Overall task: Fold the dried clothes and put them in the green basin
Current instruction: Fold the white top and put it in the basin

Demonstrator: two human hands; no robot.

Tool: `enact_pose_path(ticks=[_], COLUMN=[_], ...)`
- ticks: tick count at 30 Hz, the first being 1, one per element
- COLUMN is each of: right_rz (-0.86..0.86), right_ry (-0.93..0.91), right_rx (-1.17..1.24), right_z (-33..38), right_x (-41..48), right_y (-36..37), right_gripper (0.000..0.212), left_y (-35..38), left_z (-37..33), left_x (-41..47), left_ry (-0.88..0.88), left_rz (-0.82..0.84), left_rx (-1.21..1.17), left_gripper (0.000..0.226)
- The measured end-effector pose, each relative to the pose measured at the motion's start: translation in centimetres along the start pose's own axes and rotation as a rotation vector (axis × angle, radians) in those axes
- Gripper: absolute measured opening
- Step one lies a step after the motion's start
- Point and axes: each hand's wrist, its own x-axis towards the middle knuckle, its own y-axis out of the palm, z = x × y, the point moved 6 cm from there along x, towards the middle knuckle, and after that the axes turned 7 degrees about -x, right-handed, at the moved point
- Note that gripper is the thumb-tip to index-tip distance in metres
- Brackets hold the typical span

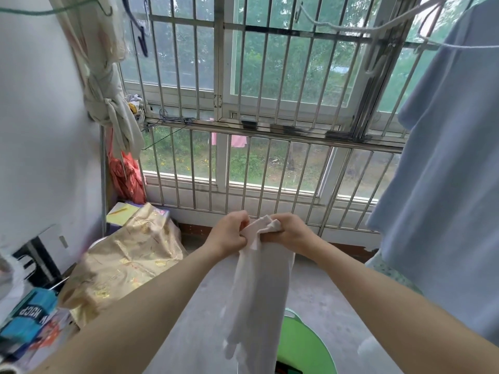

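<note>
A thin white garment (259, 290) hangs down in front of me, bunched at its top between both hands. My left hand (231, 233) pinches the top edge on the left, and my right hand (287, 230) grips the bunched fabric on the right. Below the cloth, on the grey floor, sits the green basin (302, 344); the hanging cloth hides its left part. A large light blue garment (442, 168) hangs from a line at the right.
A barred window (243, 103) fills the wall ahead. At the left a gold patterned cloth (127, 263) covers a heap, with boxes and a blue packet (27, 317) beside it. Knotted curtains (113, 109) and an orange cloth (127, 176) hang in the left corner.
</note>
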Motion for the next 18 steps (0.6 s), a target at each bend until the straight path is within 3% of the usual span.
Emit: enact_pose_path(ticks=[3,7,10,15,18], right_rz=[-0.058,-0.042,-0.030,-0.115,-0.115], right_ry=[0.021,0.035,0.031,0.030,0.040], right_rx=[-0.016,-0.041,-0.077,-0.152,-0.153], right_z=[0.0,0.0,0.0,-1.1,-1.5], right_x=[-0.2,-0.5,-0.6,-0.7,-1.1], right_y=[-1.3,-2.5,-2.7,-3.9,-4.3], right_gripper=[0.024,0.018,0.019,0.030,0.026], left_y=[-0.2,0.6,2.3,4.8,4.8], left_z=[2.2,2.8,1.6,-0.2,-0.7], left_x=[-0.2,-0.3,-0.6,-0.9,-0.3], left_ry=[-0.088,-0.150,-0.198,-0.304,-0.310], left_rz=[-0.025,0.021,0.138,0.200,0.138], left_rx=[-0.017,-0.253,-0.482,-0.769,-0.761], left_gripper=[0.032,0.011,0.038,0.043,0.041])
